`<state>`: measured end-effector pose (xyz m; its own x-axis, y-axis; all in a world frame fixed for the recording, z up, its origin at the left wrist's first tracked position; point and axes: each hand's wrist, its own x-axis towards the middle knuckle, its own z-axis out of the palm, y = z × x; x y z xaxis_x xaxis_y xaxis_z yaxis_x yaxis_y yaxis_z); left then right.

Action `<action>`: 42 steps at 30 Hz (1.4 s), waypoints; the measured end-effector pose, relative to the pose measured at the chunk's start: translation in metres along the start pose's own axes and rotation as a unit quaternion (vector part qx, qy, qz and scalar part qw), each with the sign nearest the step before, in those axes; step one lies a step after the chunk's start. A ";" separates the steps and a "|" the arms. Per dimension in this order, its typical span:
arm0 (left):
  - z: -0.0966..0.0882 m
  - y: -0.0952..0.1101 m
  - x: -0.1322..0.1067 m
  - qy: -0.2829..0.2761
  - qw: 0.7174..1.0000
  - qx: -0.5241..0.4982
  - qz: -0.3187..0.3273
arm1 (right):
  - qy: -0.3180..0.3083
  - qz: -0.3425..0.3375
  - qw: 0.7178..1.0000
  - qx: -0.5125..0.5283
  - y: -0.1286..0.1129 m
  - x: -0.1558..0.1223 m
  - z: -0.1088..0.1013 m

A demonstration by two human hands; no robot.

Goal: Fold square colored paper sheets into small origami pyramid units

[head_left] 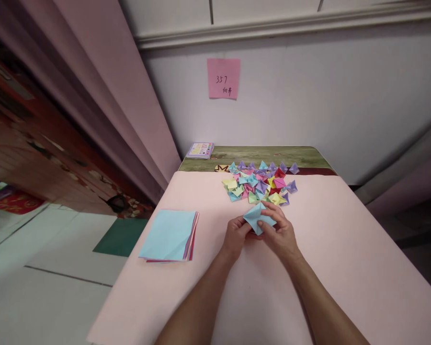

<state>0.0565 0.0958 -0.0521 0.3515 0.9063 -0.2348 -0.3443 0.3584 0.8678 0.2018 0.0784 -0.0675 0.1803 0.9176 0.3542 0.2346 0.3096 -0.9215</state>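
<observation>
A partly folded light blue origami paper (253, 217) is held up between my two hands, just above the pink-covered table. My left hand (236, 235) pinches its left side, with some fingers hidden beneath. On the right side, my right hand (280, 229) has its thumb pressed on the front face and its fingers along the top edge. Just beyond my hands lies a pile of small folded paper pieces (260, 184) in blue, purple, yellow, green, pink and red. To the left rests a stack of square paper sheets (169, 235), light blue on top.
A small stack of printed cards or booklets (200, 150) sits at the table's far left corner. Behind the table stands a white wall bearing a pink note (223, 79). A pink curtain (129, 96) hangs at the left. The pink table cover (215, 306) extends toward me.
</observation>
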 end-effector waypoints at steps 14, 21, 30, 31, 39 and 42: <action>-0.003 -0.006 0.002 -0.002 1.000 -0.008 0.030 | 0.025 -0.036 0.996 -0.081 -0.011 -0.001 -0.003; -0.004 -0.001 0.002 0.043 0.998 -0.011 0.038 | 0.029 0.100 0.992 0.065 0.000 -0.003 0.000; -0.005 0.001 0.002 0.065 0.992 0.043 0.100 | 0.005 0.074 0.997 -0.009 -0.003 -0.001 -0.002; -0.006 0.001 0.003 0.071 0.990 0.050 0.111 | 0.005 0.058 0.998 -0.018 -0.004 0.000 -0.002; -0.005 0.000 0.004 0.101 0.982 0.048 0.152 | 0.005 0.135 0.991 0.007 -0.001 -0.004 0.000; -0.006 0.000 0.004 0.091 0.982 0.077 0.145 | 0.002 0.178 0.982 0.063 0.000 -0.006 0.002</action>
<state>0.0528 0.1008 -0.0558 0.0920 0.9953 -0.0292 -0.2671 0.0529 0.9622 0.1990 0.0737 -0.0701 0.2339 0.9722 0.0071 0.0357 -0.0013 -0.9994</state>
